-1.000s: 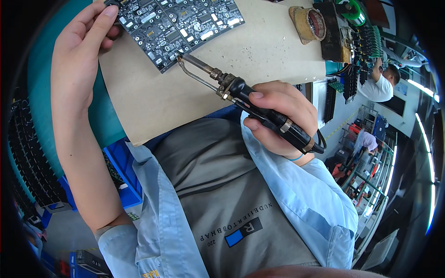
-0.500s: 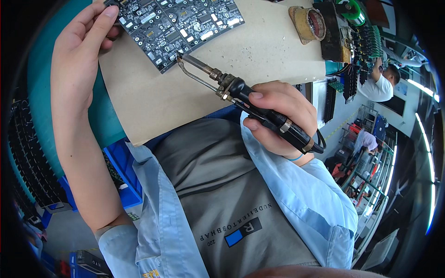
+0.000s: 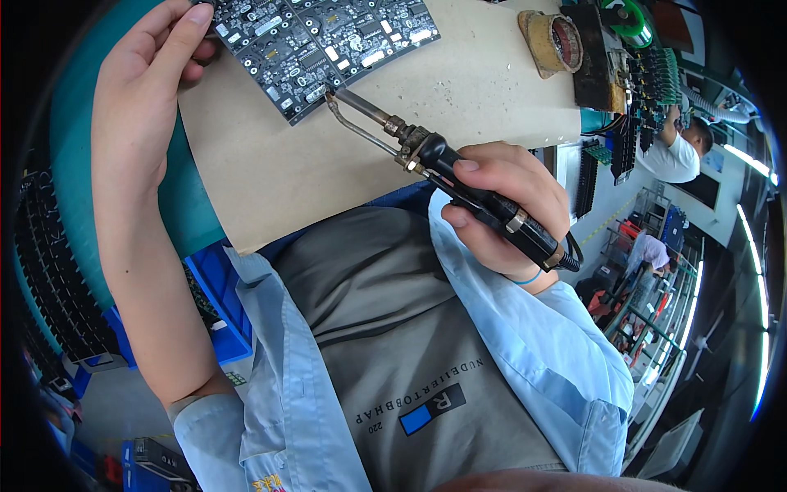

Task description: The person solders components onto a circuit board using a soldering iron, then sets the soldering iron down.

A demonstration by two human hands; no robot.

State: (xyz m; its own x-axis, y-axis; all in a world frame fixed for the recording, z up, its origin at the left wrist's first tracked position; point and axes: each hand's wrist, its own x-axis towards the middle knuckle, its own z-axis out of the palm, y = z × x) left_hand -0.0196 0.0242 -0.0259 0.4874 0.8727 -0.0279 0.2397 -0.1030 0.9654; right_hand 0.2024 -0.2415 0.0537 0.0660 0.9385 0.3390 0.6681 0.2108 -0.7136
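Note:
Pinched at its far left corner by my left hand [image 3: 160, 78] is a dark circuit board panel [image 3: 328, 51], crowded with small parts and pale pads. Its top edge runs out of the picture. My right hand [image 3: 516, 205] is wrapped round the black handle of a soldering iron [image 3: 459, 176], which has a thin metal solder feed tube [image 3: 361, 131] fixed alongside. The iron's tip meets the near edge of the panel, close to its lower right; whether it touches a pad is too small to tell.
Brown board [image 3: 238, 180] covers the green bench mat [image 3: 184, 201]. At the back right stand a round tip-cleaning holder [image 3: 560, 45] and a green solder spool [image 3: 631, 29]. A blue bin [image 3: 229, 303] sits below the bench at left. Another person [image 3: 676, 152] is farther off at right.
The panel and the iron have shifted slightly to the right in the picture, along with the bench things. Both hands keep the same hold.

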